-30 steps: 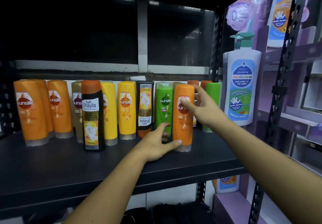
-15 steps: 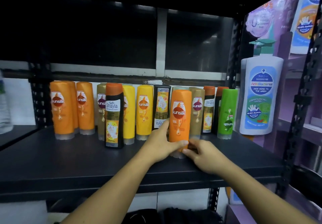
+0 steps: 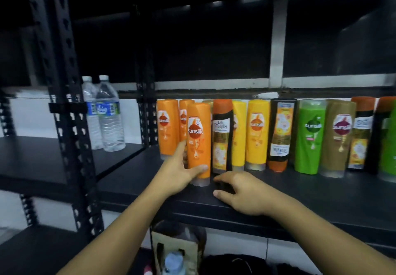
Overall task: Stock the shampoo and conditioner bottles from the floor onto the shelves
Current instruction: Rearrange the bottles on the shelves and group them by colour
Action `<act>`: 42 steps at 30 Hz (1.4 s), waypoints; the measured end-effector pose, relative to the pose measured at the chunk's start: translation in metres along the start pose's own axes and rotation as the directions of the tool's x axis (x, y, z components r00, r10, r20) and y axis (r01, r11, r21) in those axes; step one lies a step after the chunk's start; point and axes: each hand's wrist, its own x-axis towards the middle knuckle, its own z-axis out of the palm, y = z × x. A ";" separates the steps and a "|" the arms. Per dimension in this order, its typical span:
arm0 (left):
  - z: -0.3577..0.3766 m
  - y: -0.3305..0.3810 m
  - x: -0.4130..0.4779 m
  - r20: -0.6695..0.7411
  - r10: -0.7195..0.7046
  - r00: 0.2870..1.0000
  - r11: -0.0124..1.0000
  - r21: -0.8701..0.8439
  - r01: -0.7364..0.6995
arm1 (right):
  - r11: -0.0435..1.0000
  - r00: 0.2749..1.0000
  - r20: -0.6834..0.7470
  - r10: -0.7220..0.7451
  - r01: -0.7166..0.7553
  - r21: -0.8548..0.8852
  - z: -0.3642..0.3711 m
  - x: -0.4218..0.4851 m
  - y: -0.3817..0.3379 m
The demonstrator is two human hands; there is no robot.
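My left hand (image 3: 177,173) grips an orange Sunsilk bottle (image 3: 198,137) near its base; the bottle stands upright on the black shelf (image 3: 321,195), in front of two other orange bottles (image 3: 168,128). My right hand (image 3: 240,191) rests on the shelf just right of it, fingers loosely curled, holding nothing. Behind stands a row of bottles: a black and orange Safi Shayla bottle (image 3: 222,134), yellow bottles (image 3: 257,133), an upside-down black bottle (image 3: 280,134), a green Sunsilk bottle (image 3: 310,135) and a brown Sunsilk bottle (image 3: 339,137).
Two clear water bottles (image 3: 108,114) stand on the neighbouring shelf at the left, beyond a black perforated upright (image 3: 68,112). Below the shelf, a bag (image 3: 177,249) and dark items sit on the floor. More bottles run off the right edge.
My left hand has carried the orange Sunsilk bottle left along the shelf to the orange group. My right hand let go of it and now rests on the shelf. The view swung left.
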 end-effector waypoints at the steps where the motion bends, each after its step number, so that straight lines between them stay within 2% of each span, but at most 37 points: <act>1: -0.008 -0.008 0.005 -0.020 -0.031 0.999 0.999 0.017 0.031 | 1.000 1.000 0.017 0.004 -0.004 -0.012 0.003 0.007 -0.003; 5: -0.020 -0.031 0.038 -0.043 -0.084 0.996 0.989 0.121 0.089 | 0.999 0.997 0.075 0.014 -0.016 0.035 0.014 0.017 -0.002; 10: -0.014 -0.042 0.070 -0.122 -0.057 0.991 0.966 0.243 0.085 | 0.999 0.995 0.100 0.020 -0.025 0.040 0.018 0.015 0.003; 18: 0.001 -0.047 0.087 -0.303 -0.048 0.952 0.944 0.299 0.143 | 0.998 0.996 0.085 0.010 -0.014 0.054 0.019 0.015 0.005; 31: 0.003 -0.047 0.089 -0.356 -0.071 0.932 0.941 0.285 0.181 | 0.998 0.998 0.068 0.012 -0.016 0.062 0.018 0.014 0.001; 35: 0.006 -0.047 0.084 -0.387 -0.057 0.920 0.946 0.273 0.174 | 0.990 0.998 -0.016 0.062 -0.060 0.128 0.015 0.011 0.002; 38: 0.007 -0.039 0.078 -0.438 0.042 0.898 0.961 0.264 0.084 | 0.963 0.982 -0.128 0.141 -0.107 0.246 0.013 0.007 0.006; 40: 0.008 -0.029 0.077 -0.433 0.119 0.894 0.983 0.181 -0.043 | 0.906 0.939 -0.247 0.238 -0.123 0.405 0.012 0.007 0.010; 42: 0.013 -0.016 0.075 -0.370 0.117 0.922 0.993 0.028 -0.115 | 0.834 0.850 -0.383 0.363 -0.113 0.540 0.010 0.010 0.014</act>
